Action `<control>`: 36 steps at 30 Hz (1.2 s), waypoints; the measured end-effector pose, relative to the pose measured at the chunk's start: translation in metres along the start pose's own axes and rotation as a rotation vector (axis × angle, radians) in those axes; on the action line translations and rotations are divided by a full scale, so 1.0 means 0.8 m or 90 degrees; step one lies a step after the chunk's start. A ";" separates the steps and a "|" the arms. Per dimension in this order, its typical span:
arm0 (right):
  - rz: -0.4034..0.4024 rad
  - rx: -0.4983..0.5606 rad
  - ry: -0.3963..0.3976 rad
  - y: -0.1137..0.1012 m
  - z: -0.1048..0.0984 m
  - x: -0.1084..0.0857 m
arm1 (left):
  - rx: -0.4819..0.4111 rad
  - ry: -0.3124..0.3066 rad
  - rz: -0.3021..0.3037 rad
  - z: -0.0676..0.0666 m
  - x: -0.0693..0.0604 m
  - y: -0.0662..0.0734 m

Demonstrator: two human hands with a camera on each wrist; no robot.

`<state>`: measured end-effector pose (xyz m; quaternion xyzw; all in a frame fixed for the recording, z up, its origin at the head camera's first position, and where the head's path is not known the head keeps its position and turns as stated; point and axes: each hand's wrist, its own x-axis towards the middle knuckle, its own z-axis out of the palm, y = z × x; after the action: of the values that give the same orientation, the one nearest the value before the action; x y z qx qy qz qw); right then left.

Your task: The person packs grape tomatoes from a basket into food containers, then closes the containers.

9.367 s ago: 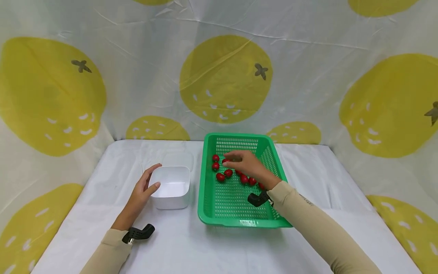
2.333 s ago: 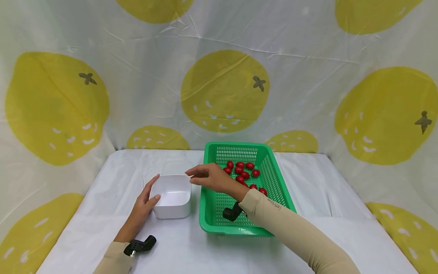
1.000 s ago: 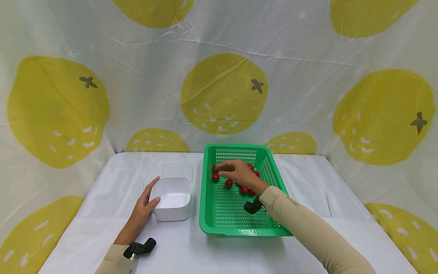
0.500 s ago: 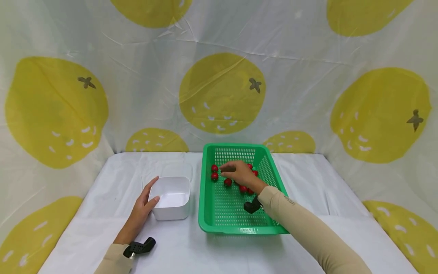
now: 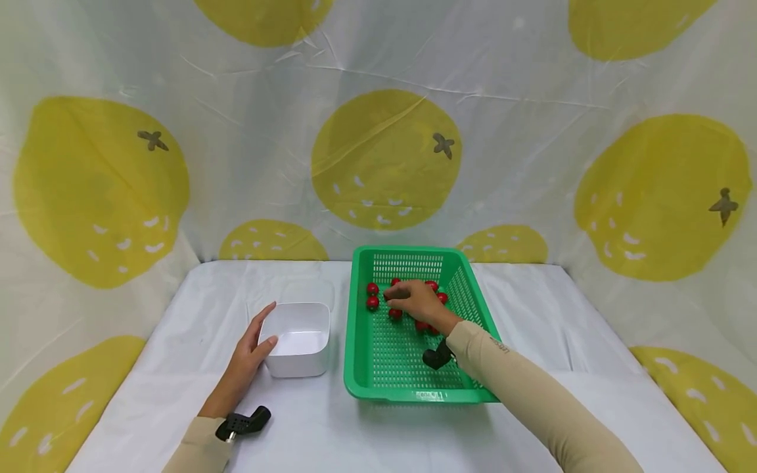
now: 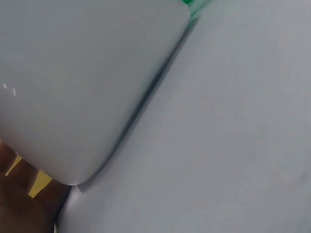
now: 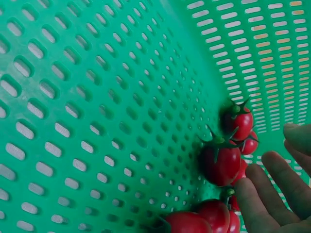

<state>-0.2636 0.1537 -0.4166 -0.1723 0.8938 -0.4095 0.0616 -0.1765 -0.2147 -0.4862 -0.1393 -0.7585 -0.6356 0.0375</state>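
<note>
A white square container (image 5: 298,364) stands on the left of the table, its white inner floor in sight. My left hand (image 5: 248,348) holds its left side, thumb at the near rim and fingers toward the far corner. In the left wrist view the container wall (image 6: 87,87) hides most of those fingers. Right of it, a green perforated basket (image 5: 363,387) bears several red cherry tomatoes (image 5: 372,303). Inside the basket, my right hand (image 5: 422,302) pinches a cherry tomato (image 5: 387,297), mostly covered by the fingertips. More cherry tomatoes (image 7: 219,165) lie below the fingers (image 7: 255,204) in the right wrist view.
Behind the white container a translucent lid (image 5: 319,291) lies flat. White cloth (image 5: 319,433) covers the table. A lemon-patterned curtain (image 5: 248,164) encloses the back and sides.
From over the white container's right rim, my right hand has gone back into the basket among the cherry tomatoes, then shifted slightly right with one at its fingertips. My left hand has stayed on the container.
</note>
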 end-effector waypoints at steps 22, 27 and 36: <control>0.008 -0.030 -0.006 0.003 0.007 -0.001 | 0.020 0.007 -0.005 -0.001 0.001 0.001; 0.019 -0.044 -0.009 0.006 0.010 -0.001 | 0.021 0.004 -0.004 0.000 0.001 0.000; 0.009 -0.050 -0.037 0.011 0.012 -0.001 | 0.016 0.005 -0.005 0.000 0.001 0.001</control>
<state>-0.2626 0.1523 -0.4298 -0.1805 0.9082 -0.3683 0.0835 -0.1768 -0.2143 -0.4851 -0.1332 -0.7668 -0.6267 0.0395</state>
